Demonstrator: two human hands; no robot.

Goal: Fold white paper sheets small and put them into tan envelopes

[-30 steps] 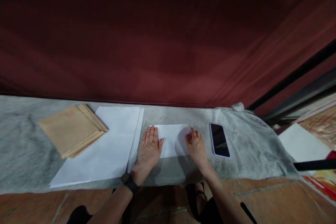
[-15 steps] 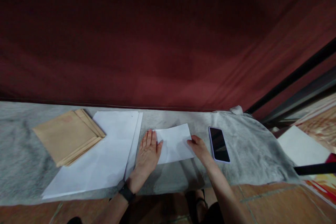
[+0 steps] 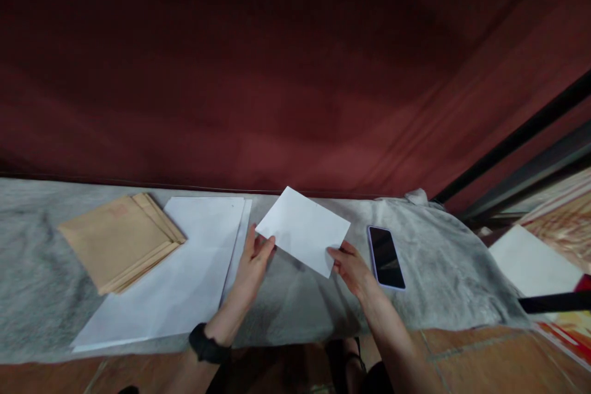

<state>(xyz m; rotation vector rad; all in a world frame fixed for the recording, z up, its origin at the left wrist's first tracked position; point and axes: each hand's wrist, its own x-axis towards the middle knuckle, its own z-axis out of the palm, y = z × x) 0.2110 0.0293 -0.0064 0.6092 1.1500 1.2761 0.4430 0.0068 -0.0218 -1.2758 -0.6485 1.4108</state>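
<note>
Left hand (image 3: 252,260) and right hand (image 3: 354,268) pinch opposite ends of a small white paper (image 3: 303,226), held askew over the cloth-covered worktop (image 3: 289,323). Folding appears done; larger sheets (image 3: 184,283) lie flat, brown envelopes (image 3: 117,237) unhandled.

Head-worn view, looking forward and down

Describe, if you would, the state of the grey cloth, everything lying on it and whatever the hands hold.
Small white sheet: turned askew, held by the left hand and right hand.
Large white sheets: lying flat, edges offset.
Brown paper envelopes: stacked unevenly, partly over those sheets.
Smartphone: face up, screen dark.
Grey cloth: spread out, wrinkled toward the right.
</note>
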